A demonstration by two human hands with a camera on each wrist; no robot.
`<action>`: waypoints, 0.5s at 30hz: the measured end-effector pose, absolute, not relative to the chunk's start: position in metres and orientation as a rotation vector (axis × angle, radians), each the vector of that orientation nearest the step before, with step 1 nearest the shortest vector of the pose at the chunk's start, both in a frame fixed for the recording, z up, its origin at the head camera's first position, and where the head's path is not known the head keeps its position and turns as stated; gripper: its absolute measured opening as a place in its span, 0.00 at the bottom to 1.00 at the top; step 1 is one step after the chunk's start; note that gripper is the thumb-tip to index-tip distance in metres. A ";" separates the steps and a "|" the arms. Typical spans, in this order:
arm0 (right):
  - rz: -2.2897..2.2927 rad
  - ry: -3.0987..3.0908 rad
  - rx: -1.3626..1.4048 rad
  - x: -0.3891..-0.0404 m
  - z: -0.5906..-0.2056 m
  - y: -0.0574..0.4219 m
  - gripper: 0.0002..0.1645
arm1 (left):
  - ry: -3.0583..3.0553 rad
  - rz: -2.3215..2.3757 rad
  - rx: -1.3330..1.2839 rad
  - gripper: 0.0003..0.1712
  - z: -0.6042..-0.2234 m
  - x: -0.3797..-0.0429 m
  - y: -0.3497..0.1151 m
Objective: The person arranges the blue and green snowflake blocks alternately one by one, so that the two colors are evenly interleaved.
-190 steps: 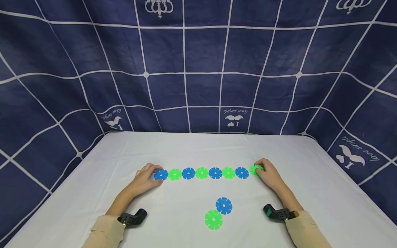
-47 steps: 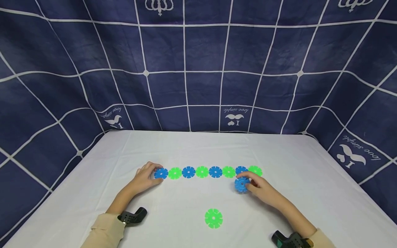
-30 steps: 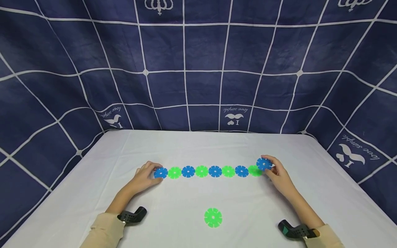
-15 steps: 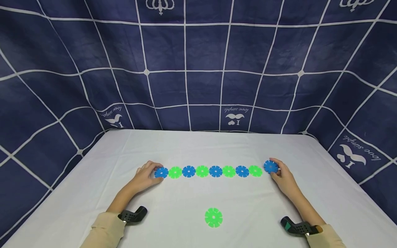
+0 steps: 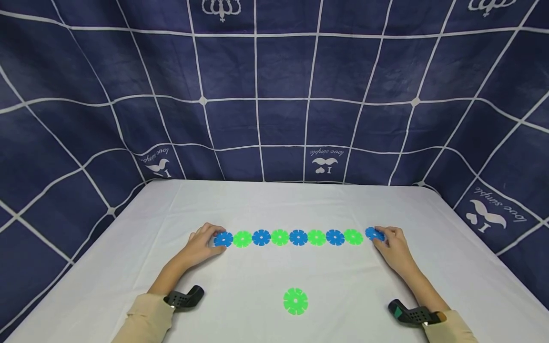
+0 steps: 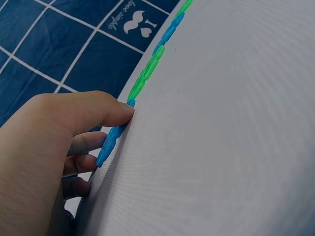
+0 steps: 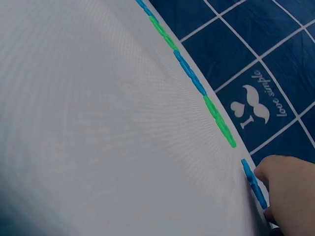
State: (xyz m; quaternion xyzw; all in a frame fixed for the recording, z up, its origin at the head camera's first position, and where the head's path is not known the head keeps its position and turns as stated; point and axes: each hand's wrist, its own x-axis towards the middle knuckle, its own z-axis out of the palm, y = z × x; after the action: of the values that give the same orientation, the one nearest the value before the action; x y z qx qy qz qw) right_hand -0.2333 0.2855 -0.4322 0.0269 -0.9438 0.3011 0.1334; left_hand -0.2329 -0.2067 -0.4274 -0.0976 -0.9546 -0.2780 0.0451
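Blue and green notched snowflake discs lie flat in an alternating row across the white table, such as the middle blue disc (image 5: 298,237) and the green disc at its right end (image 5: 353,237). My left hand (image 5: 200,247) holds the blue disc at the left end (image 5: 224,239), thumb on its near edge and fingers on its far edge. My right hand (image 5: 393,247) pinches another blue disc (image 5: 374,234) between thumb and fingers. A small gap separates that disc from the end green one, as the right wrist view also shows; it is at or just above the cloth.
One loose green disc (image 5: 295,301) lies nearer the front of the white-covered table (image 5: 240,295). A dark blue curtain (image 5: 279,124) with white grid lines hangs behind and at both sides. Each wrist wears a black strap camera (image 5: 185,297).
My right hand let go of the end green disc, took the loose blue disc from the front, carried it to the row's right end and lowered it. My left hand stayed put.
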 end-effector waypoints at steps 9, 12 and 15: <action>0.857 -2.736 0.089 -0.232 -0.432 0.285 0.19 | -2.917 -0.844 -0.297 0.27 -0.428 -0.233 -0.207; 0.859 -2.747 0.089 -0.231 -0.432 0.285 0.20 | -2.915 -0.847 -0.303 0.27 -0.428 -0.233 -0.207; 0.862 -2.758 0.087 -0.231 -0.431 0.285 0.20 | -2.916 -0.850 -0.307 0.27 -0.427 -0.233 -0.207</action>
State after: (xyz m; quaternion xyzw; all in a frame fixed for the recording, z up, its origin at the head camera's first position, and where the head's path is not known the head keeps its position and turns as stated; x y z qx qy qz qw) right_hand -0.2309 0.2851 -0.4314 0.0297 -0.9466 0.2958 0.1249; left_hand -0.2335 -0.2067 -0.4274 -0.1004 -0.9542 -0.2783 0.0446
